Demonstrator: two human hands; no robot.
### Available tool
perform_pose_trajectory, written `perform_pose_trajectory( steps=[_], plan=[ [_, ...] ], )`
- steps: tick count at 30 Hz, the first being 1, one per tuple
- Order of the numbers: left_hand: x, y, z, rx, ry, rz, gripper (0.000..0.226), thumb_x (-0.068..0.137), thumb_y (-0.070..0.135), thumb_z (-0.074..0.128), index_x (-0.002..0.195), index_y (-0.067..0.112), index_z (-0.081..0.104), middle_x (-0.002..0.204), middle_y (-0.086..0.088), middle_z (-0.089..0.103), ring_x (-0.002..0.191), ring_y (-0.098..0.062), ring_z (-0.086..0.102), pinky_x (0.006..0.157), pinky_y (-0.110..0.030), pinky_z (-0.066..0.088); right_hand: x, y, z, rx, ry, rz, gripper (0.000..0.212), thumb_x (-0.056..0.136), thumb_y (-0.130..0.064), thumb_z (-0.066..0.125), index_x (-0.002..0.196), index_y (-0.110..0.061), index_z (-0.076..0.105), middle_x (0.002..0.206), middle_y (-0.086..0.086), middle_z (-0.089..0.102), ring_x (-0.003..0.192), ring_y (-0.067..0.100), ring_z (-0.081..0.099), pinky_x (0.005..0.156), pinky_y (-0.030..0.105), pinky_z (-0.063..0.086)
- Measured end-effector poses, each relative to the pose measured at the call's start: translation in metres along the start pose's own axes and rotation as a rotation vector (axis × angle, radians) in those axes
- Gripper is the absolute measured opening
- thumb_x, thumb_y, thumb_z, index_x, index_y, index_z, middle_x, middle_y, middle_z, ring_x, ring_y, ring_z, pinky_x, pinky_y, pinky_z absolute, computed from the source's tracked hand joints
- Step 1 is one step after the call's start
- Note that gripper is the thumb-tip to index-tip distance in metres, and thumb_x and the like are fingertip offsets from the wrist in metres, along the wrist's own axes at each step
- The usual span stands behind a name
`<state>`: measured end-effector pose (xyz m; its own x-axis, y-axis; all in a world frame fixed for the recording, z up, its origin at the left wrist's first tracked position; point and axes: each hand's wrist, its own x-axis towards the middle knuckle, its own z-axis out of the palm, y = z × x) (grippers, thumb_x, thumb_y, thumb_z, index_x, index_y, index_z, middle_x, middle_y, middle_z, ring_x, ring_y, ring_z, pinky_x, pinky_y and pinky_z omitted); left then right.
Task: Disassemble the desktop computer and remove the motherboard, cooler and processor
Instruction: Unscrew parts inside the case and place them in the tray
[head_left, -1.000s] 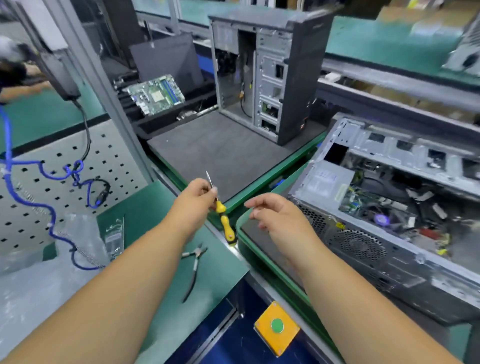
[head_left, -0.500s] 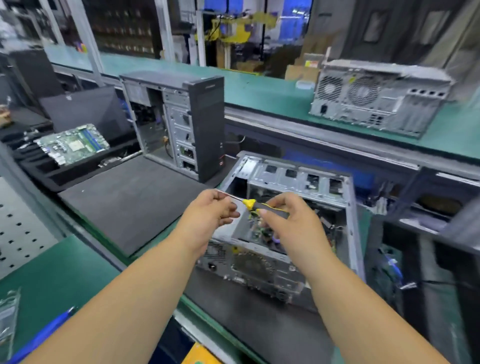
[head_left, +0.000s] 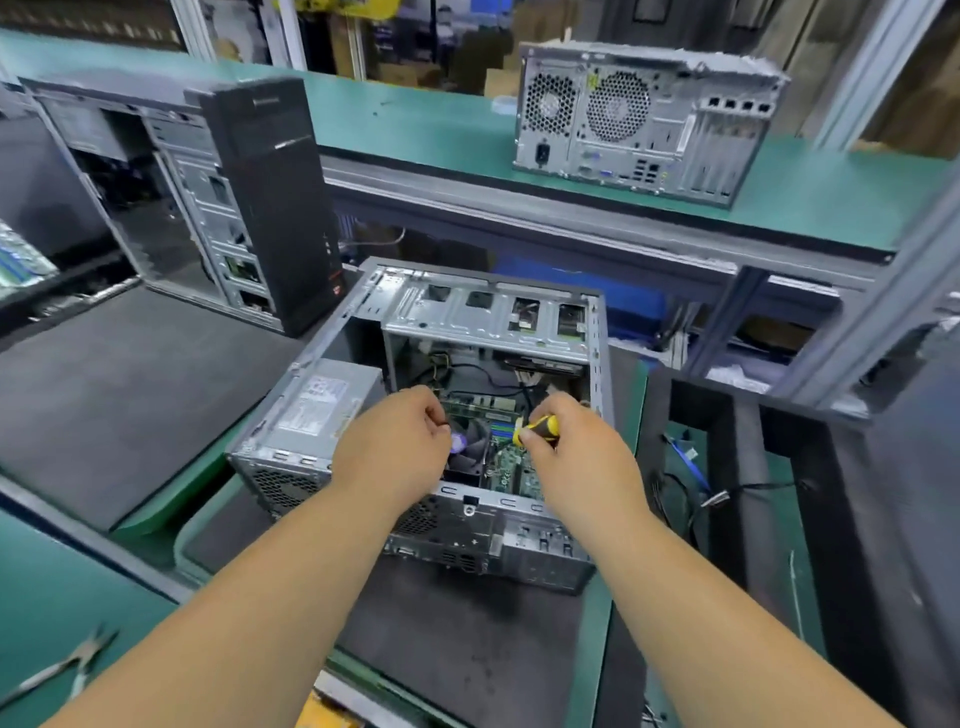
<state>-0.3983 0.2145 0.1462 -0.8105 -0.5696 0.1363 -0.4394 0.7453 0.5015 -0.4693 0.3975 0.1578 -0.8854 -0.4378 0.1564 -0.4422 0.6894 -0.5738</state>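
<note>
An open desktop case (head_left: 488, 312) lies on its side on a dark mat in front of me, its power supply (head_left: 322, 400) at the left. Inside I see the green motherboard (head_left: 511, 462) and a black cooler fan (head_left: 467, 447), partly hidden by my hands. My right hand (head_left: 576, 452) grips a yellow-and-black screwdriver (head_left: 537, 428) by the handle over the motherboard. My left hand (head_left: 395, 447) hovers over the cooler with fingers curled; whether it pinches the screwdriver's shaft is hidden.
An empty black tower case (head_left: 234, 197) stands upright at the left on a dark mat (head_left: 119, 405). Another case (head_left: 644, 119) sits on the far green bench. Pliers (head_left: 62, 670) lie at the bottom left. Loose cables (head_left: 696, 478) hang to the right.
My view swung right from the tool area to the open case. The screwdriver passed from my left hand to my right, and both hands lowered over the case's interior.
</note>
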Motion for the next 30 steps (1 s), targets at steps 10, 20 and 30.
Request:
perform_pose_trajectory(
  steps=[10,20,30],
  plan=[
    [0.004,0.003,0.001,0.125,-0.113,-0.069,0.007,0.086,0.042,0.05,0.08,0.038,0.053,0.079,0.015,0.062,0.07,-0.011,0.058,0.058,-0.027,0.045,-0.001,0.005,0.002,0.107,0.067,0.017,0.01,0.094,-0.04,0.057,0.093,-0.035,0.048,0.081,-0.014,0.059,0.068,0.006,0.052,0.051,0.028,0.039],
    [0.003,0.002,-0.005,0.09,-0.236,0.034,0.008,0.091,0.042,0.05,0.087,0.036,0.054,0.079,0.012,0.062,0.071,-0.012,0.059,0.064,-0.031,0.05,0.009,0.005,0.001,0.134,0.07,0.127,0.012,0.093,-0.037,0.058,0.086,-0.035,0.049,0.075,-0.015,0.058,0.061,0.006,0.053,0.05,0.028,0.038],
    [0.061,0.037,-0.004,0.231,-0.493,0.465,0.025,0.086,0.04,0.058,0.109,0.03,0.058,0.105,0.001,0.053,0.095,-0.021,0.056,0.082,-0.035,0.048,0.067,-0.013,0.004,-0.297,0.221,0.021,0.022,0.085,-0.035,0.056,0.077,-0.019,0.042,0.059,-0.005,0.042,0.057,0.024,0.042,0.045,0.028,0.02]
  ],
)
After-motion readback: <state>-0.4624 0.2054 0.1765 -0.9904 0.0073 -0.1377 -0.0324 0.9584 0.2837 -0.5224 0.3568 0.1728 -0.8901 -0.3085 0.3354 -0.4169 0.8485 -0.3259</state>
